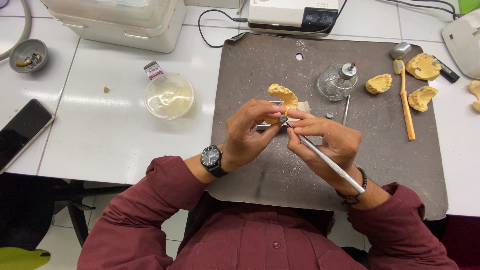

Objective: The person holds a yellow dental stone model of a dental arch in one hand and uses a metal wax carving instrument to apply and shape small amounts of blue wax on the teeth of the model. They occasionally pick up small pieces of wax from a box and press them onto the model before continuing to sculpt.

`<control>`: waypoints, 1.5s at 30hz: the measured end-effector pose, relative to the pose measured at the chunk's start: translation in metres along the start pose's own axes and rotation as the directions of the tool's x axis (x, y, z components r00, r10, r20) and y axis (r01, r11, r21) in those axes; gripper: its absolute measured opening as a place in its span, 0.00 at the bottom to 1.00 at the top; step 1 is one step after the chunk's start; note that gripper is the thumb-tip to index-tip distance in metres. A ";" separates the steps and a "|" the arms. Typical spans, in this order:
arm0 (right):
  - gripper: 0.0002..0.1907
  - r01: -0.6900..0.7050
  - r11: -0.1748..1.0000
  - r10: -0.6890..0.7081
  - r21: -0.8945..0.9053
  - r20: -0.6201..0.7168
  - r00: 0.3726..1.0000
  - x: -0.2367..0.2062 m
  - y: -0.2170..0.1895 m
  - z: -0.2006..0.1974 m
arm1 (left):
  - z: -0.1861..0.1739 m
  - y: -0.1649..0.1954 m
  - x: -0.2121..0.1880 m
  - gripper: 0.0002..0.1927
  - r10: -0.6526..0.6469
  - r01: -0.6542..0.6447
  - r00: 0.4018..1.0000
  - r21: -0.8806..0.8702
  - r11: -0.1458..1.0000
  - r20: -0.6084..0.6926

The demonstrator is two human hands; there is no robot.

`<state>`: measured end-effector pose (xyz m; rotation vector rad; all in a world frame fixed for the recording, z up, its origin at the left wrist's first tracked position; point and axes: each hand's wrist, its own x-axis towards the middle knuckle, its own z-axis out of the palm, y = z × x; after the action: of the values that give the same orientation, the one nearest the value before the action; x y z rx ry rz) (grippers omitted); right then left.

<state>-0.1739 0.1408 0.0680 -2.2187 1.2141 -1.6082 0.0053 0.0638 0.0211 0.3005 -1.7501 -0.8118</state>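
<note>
A white tiled tabletop [115, 145] with grey grout lines spans the scene under even light; pale floor tiles [172, 227] show near left

A small rectangular packet [153, 70] with a purple, white and black printed label lies on the white tiled table, touching the far rim of a round clear plastic tub. At the table's left edge a smartphone [21, 132] lies flat and slanted, its screen dark and blank. At the far edge, beyond the dark work mat, a white boxy device [292, 15] carries a black rectangular display panel [320, 17] on its right part; what the display shows is too small to tell.
</note>
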 end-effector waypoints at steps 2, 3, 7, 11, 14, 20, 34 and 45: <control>0.09 0.000 1.000 0.000 -0.002 -0.005 1.000 0.000 0.000 0.000 | 0.000 0.000 0.000 0.25 -0.009 0.009 1.000 -0.013 1.000 -0.001; 0.09 0.001 1.000 -0.001 0.003 -0.007 1.000 0.000 0.000 0.001 | 0.001 0.000 -0.001 0.25 -0.015 0.015 1.000 -0.023 1.000 -0.003; 0.08 0.004 1.000 -0.003 0.020 -0.014 1.000 0.001 0.000 0.001 | 0.001 -0.001 -0.001 0.25 -0.027 0.027 1.000 -0.029 0.999 -0.001; 0.08 0.004 1.000 -0.004 0.010 -0.003 1.000 0.001 -0.001 0.000 | 0.001 -0.002 -0.001 0.24 -0.036 0.036 0.999 -0.042 0.998 -0.001; 0.08 -0.001 1.000 0.001 0.001 -0.002 1.000 0.001 -0.001 0.000 | 0.002 0.001 0.000 0.24 -0.068 0.067 0.998 -0.074 0.995 -0.009; 0.08 -0.068 0.989 0.078 0.128 -0.075 0.994 -0.004 0.001 -0.005 | 0.003 0.009 0.006 0.21 -0.222 0.210 0.975 -0.242 0.947 -0.021; 0.09 -0.276 0.949 0.301 0.152 -0.176 0.937 0.000 0.008 -0.016 | 0.002 0.002 0.004 0.31 -0.252 0.283 0.959 -0.431 0.857 0.129; 0.16 -0.087 0.996 0.083 -0.038 -0.096 0.992 0.002 0.005 -0.011 | -0.003 0.000 0.015 0.28 -0.489 0.540 0.831 -0.599 0.591 0.266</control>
<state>-0.1857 0.1401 0.0715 -2.1061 1.3595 -1.6870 0.0027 0.0543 0.0329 0.3023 -1.3194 -1.8363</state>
